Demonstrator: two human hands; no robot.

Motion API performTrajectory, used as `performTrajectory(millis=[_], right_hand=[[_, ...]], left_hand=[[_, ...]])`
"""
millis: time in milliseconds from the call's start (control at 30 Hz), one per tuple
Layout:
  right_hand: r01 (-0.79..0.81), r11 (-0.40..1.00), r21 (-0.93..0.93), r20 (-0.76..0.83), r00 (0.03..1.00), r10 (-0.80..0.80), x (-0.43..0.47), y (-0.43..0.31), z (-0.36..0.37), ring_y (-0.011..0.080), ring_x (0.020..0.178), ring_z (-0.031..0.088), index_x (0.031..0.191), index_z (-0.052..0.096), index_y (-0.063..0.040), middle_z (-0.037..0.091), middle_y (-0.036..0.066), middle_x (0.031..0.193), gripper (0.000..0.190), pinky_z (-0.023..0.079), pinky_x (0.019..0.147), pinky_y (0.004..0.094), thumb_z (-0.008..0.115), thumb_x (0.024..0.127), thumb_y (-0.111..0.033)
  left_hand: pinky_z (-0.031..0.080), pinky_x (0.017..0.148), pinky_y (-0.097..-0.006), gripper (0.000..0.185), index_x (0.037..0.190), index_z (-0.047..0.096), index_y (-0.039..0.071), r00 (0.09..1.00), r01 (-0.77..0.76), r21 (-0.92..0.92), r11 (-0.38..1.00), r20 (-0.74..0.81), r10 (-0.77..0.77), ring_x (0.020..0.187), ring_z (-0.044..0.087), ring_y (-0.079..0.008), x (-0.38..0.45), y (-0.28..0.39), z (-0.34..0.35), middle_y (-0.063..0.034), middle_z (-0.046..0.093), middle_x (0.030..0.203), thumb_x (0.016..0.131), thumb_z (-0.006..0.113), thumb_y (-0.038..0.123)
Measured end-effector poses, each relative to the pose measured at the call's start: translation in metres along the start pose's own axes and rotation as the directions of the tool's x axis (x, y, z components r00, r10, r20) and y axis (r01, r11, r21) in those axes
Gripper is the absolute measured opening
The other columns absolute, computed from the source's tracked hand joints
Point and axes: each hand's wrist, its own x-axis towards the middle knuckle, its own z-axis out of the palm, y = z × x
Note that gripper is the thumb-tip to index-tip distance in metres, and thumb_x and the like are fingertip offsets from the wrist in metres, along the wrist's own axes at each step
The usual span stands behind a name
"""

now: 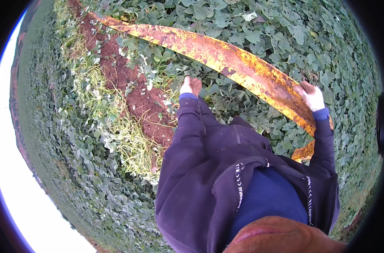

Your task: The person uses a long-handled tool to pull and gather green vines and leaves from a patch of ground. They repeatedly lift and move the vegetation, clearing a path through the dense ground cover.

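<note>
A long, curved yellow strip (pixel 230 60) with brown worn patches, perhaps painted metal, arcs from the upper left to the right side over the leafy plants. My right hand (pixel 309 95) is closed on its edge near the right end, and the strip continues behind my right forearm, with a lower piece showing beside my jacket. My left hand (pixel 191 86) is to the left of the strip, apart from it, thumb raised and other fingers partly curled, with nothing visible in it. Below it are green leaves and the edge of a bare soil furrow.
Dense broad-leaved vines (pixel 274 34) cover the ground around me. A reddish-brown soil furrow (pixel 144 107) runs diagonally on the left, bordered by pale tangled stems (pixel 125 142). A dark object (pixel 381 125) stands at the far right edge.
</note>
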Motion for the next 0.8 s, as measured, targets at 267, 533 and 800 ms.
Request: performTrajectory(millis=[267, 533, 800], right_hand=[[-0.177, 0.983, 0.055, 0.025, 0.984, 0.176, -0.022, -0.007, -0.008, 0.0180, 0.075, 0.064, 0.107, 0.070, 0.001, 0.071, 0.015, 0.086, 0.037, 0.051, 0.075, 0.0315, 0.071, 0.093, -0.034], [-0.373, 0.890, 0.263, -0.010, 0.921, 0.389, -0.023, 0.022, -0.022, 0.0094, 0.087, 0.061, 0.106, 0.069, 0.006, 0.071, 0.004, 0.093, 0.031, 0.050, 0.083, 0.0282, 0.069, 0.097, -0.024], [-0.392, 0.875, 0.284, -0.233, 0.857, 0.459, 0.002, 0.149, -0.003, 0.0159, 0.094, 0.068, 0.120, 0.067, 0.008, 0.075, 0.011, 0.106, 0.043, 0.052, 0.090, 0.0319, 0.065, 0.100, -0.030]], left_hand=[[0.037, 0.114, -0.0578, 0.080, 0.155, 0.034, 0.010, 0.973, 0.161, -0.160, 0.974, 0.191, -0.130, 0.138, 0.046, -0.0365, 0.135, 0.049, 0.064, -0.0190, 0.045, 0.152, 0.097, 0.056, 0.060], [0.049, 0.104, -0.0563, 0.057, 0.146, 0.047, 0.006, 0.968, 0.106, -0.294, 0.950, 0.247, -0.032, 0.121, 0.061, -0.0374, 0.194, 0.109, 0.080, -0.0162, 0.060, 0.138, 0.104, 0.050, 0.046], [0.061, 0.083, -0.0424, 0.051, 0.132, 0.056, -0.002, 0.866, -0.483, -0.088, 0.871, 0.097, 0.490, 0.095, 0.072, -0.0265, 0.071, 0.216, 0.164, -0.0136, 0.069, 0.118, 0.101, 0.061, 0.038]])
